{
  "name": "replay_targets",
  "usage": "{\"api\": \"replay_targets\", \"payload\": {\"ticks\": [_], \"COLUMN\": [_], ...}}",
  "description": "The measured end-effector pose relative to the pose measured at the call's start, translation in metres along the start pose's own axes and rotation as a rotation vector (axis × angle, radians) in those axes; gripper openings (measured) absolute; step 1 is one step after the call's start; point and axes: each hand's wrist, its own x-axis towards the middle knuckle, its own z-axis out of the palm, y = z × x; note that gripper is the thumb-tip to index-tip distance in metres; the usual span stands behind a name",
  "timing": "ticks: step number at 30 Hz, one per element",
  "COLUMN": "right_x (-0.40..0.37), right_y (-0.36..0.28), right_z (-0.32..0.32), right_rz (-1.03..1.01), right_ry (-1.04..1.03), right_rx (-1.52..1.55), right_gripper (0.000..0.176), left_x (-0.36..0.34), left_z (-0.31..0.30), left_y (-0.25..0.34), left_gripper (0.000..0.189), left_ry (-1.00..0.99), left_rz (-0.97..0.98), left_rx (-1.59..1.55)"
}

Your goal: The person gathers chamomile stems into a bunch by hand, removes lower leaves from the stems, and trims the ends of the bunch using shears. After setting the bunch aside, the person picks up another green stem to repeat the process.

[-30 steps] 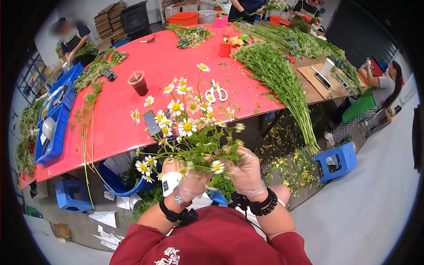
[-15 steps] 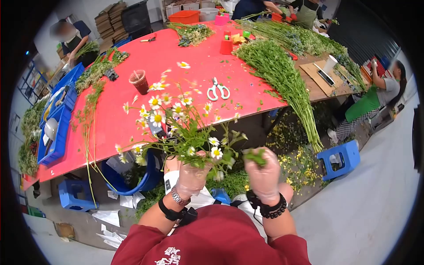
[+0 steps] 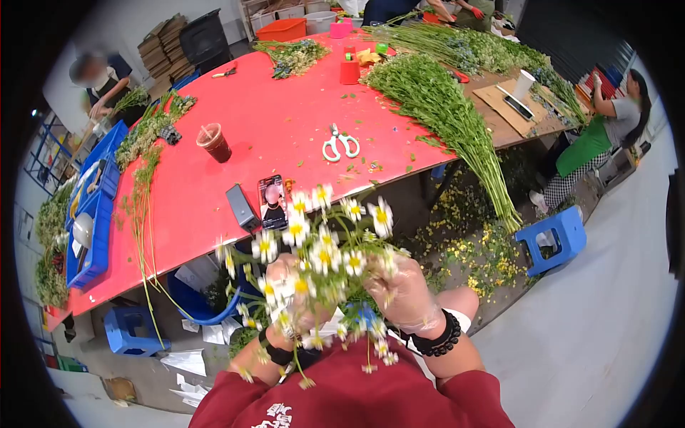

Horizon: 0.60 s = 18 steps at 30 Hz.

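A bunch of white daisy-like flowers [image 3: 325,253] with yellow centres spreads in front of my body, below the table's near edge. Behind its blooms my left hand [image 3: 303,299], in a clear glove, is partly hidden, its fingers wrapped around the stems. My right hand [image 3: 403,292], gloved too, is closed at the bunch's right side; what its fingers pinch is hidden by blooms and blur. Beyond the flowers, a lit phone [image 3: 272,202] and a dark box [image 3: 243,207] rest on the red table [image 3: 271,121].
Green-handled scissors [image 3: 341,145], a drink cup [image 3: 214,143] and leafy stems [image 3: 442,107] lie on the table. Blue stools [image 3: 553,241] and a blue tub [image 3: 203,307] stand below. A person [image 3: 107,85] is at the far left, another [image 3: 606,135] at the right.
The bunch has tipped toward me, its blooms now lower, uncovering the phone and box. My right hand has moved left to the bunch; the green leaves it held no longer show.
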Motion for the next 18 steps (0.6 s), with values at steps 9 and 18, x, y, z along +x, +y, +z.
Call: {"api": "replay_targets", "payload": {"ticks": [9, 18], "right_x": [0.007, -0.003], "right_y": [0.005, 0.011], "right_z": [-0.002, 0.002], "right_rz": [0.026, 0.224], "right_ry": [-0.175, -0.16], "right_rx": [0.447, 0.899], "right_gripper": [0.025, 0.009], "left_x": [0.0, 0.003], "left_z": [0.005, -0.007], "left_y": [0.027, 0.016], "left_gripper": [0.036, 0.037], "left_ry": [-0.147, -0.24], "left_rz": [0.82, 0.594], "left_rx": [1.766, 1.375]}}
